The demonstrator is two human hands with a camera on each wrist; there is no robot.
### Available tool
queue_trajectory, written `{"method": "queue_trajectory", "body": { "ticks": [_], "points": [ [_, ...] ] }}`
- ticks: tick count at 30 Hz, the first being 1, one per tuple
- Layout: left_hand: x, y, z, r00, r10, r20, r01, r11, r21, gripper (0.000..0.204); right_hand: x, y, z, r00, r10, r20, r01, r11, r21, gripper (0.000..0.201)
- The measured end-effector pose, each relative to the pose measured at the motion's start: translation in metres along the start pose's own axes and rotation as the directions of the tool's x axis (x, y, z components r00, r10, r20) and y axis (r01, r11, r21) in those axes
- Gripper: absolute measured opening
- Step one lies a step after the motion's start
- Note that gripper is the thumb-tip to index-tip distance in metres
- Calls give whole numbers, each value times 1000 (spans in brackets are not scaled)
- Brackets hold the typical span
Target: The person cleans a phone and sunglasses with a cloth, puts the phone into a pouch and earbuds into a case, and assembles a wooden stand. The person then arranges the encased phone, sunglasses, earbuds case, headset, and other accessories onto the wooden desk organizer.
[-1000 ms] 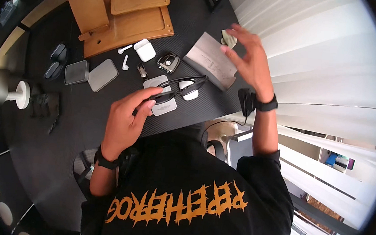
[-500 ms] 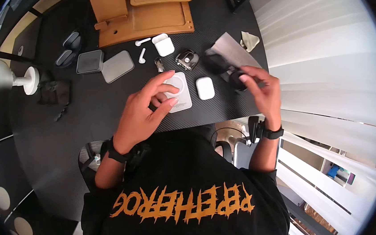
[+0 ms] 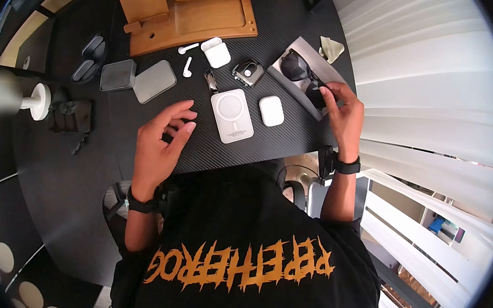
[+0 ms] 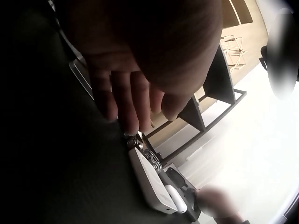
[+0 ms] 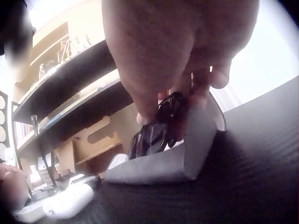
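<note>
Dark sunglasses (image 3: 295, 67) lie folded inside an opened grey glasses case (image 3: 292, 90) on the right of the black desk. My right hand (image 3: 346, 114) pinches them at their near end between thumb and fingers. In the right wrist view the fingers reach over the wall of the case (image 5: 149, 169) onto the sunglasses (image 5: 154, 135). My left hand (image 3: 161, 146) hovers near the desk's front edge, fingers loosely bent and holding nothing. Nearest to it is a white flat magnetic power bank (image 3: 235, 128); a small white rounded case (image 3: 271, 111) sits to the right of that.
Behind are a white earbud case (image 3: 217, 54), a loose earbud (image 3: 188, 67), a dark metal gadget (image 3: 248, 72) and a wooden desk stand (image 3: 211, 19). A grey box (image 3: 118, 76) and its flat lid (image 3: 155, 81) lie left. A pale cloth (image 3: 330, 49) lies beyond the glasses case.
The sunglasses went from my left hand to my right, then into the grey case, which now stands open. My left hand has drawn back leftward, away from the power bank.
</note>
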State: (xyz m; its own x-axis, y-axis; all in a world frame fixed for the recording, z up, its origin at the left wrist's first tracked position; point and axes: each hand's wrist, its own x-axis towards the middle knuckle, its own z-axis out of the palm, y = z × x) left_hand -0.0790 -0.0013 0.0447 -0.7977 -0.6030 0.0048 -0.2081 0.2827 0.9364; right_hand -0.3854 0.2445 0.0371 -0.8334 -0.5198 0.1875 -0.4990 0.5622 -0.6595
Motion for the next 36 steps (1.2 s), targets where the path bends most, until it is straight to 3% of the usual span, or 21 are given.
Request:
{"method": "queue_trajectory", "body": {
  "ticks": [4,6,13,15,16,18,21,30,36],
  "points": [
    [-3,-8,-2,999,-16,-46,15,1000,-23,37,-3,-2,2,998,-62,-15,59,990,-126,26],
    [-4,-10,-4,997,-19,-80,16,999,-45,37,-1,4,5,957,-286,-41,274,944,-181,28],
    [-4,-11,-21,994,-66,-87,71,996,49,36,-10,-19,-3,995,-81,-57,79,996,-34,38],
    [-5,-13,-23,993,-69,-92,74,996,48,36,-5,-28,-9,941,-311,-134,267,925,-269,59],
    [-6,-14,-24,993,-65,-99,70,996,52,36,-4,-28,-8,941,-309,-136,266,926,-269,59],
    [-5,-13,-23,992,-59,-107,65,997,52,36,-2,-31,-5,931,-361,-49,325,886,-331,77],
    [-7,-11,-22,983,-66,-170,72,997,31,35,-5,-29,3,923,-381,50,370,847,-381,83],
    [-9,-18,-25,980,-83,-183,84,996,-1,34,-8,-26,9,932,-356,71,356,856,-375,59],
    [-7,-17,-27,979,-73,-191,75,997,4,34,-12,-26,13,928,-371,34,357,859,-366,58]
  ]
}}
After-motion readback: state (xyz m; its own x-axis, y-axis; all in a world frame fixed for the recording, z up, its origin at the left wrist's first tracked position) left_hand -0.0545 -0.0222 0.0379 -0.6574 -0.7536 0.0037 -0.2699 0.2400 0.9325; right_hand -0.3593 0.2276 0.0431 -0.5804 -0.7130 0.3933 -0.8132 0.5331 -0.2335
